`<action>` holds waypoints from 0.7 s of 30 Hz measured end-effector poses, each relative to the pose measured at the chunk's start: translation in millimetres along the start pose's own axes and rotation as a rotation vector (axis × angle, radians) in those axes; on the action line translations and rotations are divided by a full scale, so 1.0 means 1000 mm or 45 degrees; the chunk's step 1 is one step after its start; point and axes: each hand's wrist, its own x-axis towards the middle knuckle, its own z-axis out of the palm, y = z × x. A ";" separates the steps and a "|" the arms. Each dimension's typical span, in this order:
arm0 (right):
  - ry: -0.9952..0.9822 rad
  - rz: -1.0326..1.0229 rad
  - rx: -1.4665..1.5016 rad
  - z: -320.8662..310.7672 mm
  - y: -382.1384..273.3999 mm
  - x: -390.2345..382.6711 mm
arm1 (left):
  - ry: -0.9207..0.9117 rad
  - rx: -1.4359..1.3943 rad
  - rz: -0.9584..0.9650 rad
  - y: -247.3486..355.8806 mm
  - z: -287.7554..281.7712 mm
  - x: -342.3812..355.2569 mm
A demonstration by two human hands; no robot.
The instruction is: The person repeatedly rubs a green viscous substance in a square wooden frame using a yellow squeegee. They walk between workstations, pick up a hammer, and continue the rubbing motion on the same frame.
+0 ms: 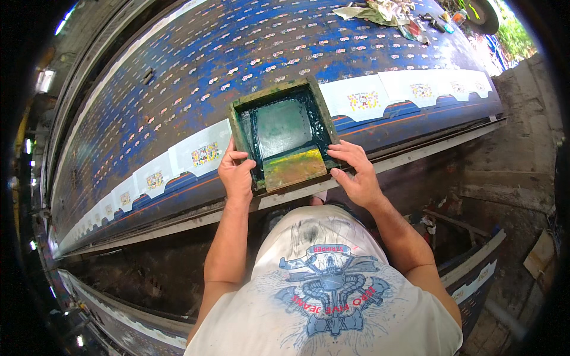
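A wooden screen printing frame (233, 121), its inside walls smeared with dark wet ink, sits over the row of white pieces on the long table. My left hand (236, 176) grips its left side near the front corner, thumb on the rim. On the opposite side my right hand (358, 177) holds the frame by its right front corner, fingers over the edge. A flat squeegee (294, 169), stained yellow and green, leans inside the near end between my hands; its lower edge is hidden. Beyond it shows the pale green mesh (284, 126).
White cut pieces (371, 114) with colourful prints line the near edge of the long blue-and-brown stained table (196, 89). Crumpled rags (380, 12) and small items lie at the far right. Part of another printing table (127, 326) stands at the lower left.
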 end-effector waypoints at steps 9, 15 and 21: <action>-0.118 -0.333 -0.318 0.006 -0.036 0.018 | 0.026 0.008 -0.027 0.001 0.004 -0.001; -0.418 -0.532 -0.561 0.032 -0.057 0.045 | -0.028 0.000 0.014 -0.007 0.002 0.004; -0.802 -0.453 -0.779 0.032 -0.066 0.088 | -0.028 0.041 0.005 -0.013 -0.001 0.003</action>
